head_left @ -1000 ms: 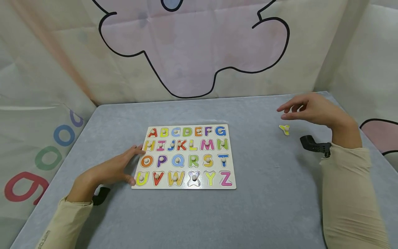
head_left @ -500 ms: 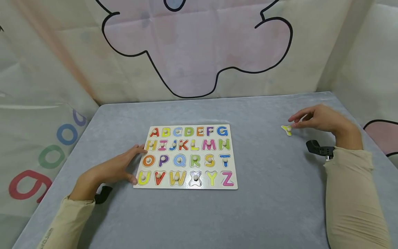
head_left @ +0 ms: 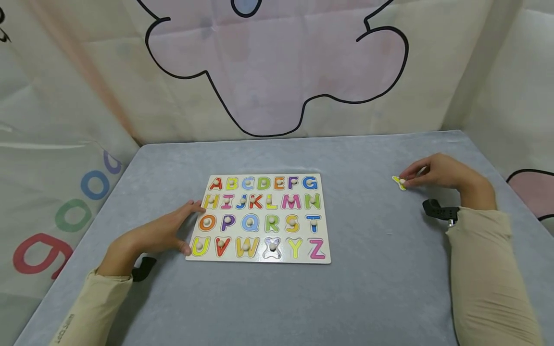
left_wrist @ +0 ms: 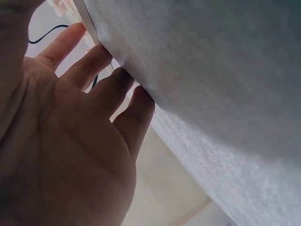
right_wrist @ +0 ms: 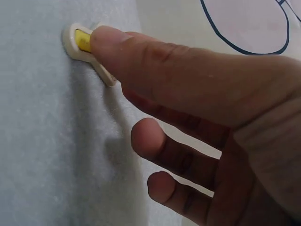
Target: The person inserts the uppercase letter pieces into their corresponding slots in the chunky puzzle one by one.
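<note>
In the head view, a yellow Y-shaped letter piece (head_left: pixel 396 179) with a pale rim and round knob is at the right of the table. My right hand (head_left: pixel 446 173) pinches it between thumb and forefinger. The right wrist view shows the thumb (right_wrist: pixel 110 44) covering most of the piece, with the other fingers loosely bent; whether it is off the cloth I cannot tell. A white alphabet puzzle board (head_left: pixel 282 232) lies flat in the middle. My left hand (head_left: pixel 156 235) rests at its left edge, thumb by the lower corner, fingers spread and almost straight.
Most letters on the board carry knobs; the Y (head_left: pixel 294 247) and Z (head_left: pixel 317 248) spots show none. A grey-blue cloth (head_left: pixel 368 288) covers the table. Printed fabric (head_left: pixel 259 105) hangs behind the far edge and at both sides.
My right hand has come down onto the yellow letter piece and now pinches it. My left hand stays at the board's edge. The head view has shifted slightly.
</note>
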`<control>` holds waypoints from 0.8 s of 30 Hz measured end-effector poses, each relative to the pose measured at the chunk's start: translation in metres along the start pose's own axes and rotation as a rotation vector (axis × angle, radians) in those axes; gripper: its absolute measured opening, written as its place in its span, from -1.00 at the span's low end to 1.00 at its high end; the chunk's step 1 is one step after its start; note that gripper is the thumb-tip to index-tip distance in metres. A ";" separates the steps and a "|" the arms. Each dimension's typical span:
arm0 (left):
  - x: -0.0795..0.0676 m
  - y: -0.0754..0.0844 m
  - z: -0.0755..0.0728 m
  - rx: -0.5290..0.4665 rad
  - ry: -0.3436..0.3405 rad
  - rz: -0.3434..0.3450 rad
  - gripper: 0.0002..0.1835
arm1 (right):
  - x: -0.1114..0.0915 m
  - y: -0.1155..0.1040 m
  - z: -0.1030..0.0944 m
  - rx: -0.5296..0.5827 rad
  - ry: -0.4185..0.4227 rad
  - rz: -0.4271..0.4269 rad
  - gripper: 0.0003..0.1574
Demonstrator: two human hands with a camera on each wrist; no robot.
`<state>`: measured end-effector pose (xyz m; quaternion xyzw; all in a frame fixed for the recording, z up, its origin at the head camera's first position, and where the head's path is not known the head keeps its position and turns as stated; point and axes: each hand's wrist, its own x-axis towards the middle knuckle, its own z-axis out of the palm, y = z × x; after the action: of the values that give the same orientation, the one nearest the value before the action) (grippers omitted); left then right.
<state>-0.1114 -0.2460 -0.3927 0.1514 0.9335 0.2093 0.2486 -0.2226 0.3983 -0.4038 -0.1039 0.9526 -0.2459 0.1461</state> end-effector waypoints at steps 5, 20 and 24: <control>0.001 0.000 0.000 0.000 0.001 -0.004 0.15 | 0.002 -0.002 0.003 0.021 -0.003 0.003 -0.58; 0.001 -0.003 0.001 -0.003 -0.002 -0.004 0.17 | 0.004 -0.016 0.005 0.021 0.057 0.010 -0.50; 0.001 -0.003 0.002 -0.006 0.000 -0.002 0.16 | 0.003 -0.026 0.002 0.023 0.074 0.004 -0.50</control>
<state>-0.1123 -0.2480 -0.3960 0.1495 0.9330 0.2120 0.2494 -0.2217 0.3737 -0.3935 -0.0913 0.9547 -0.2601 0.1121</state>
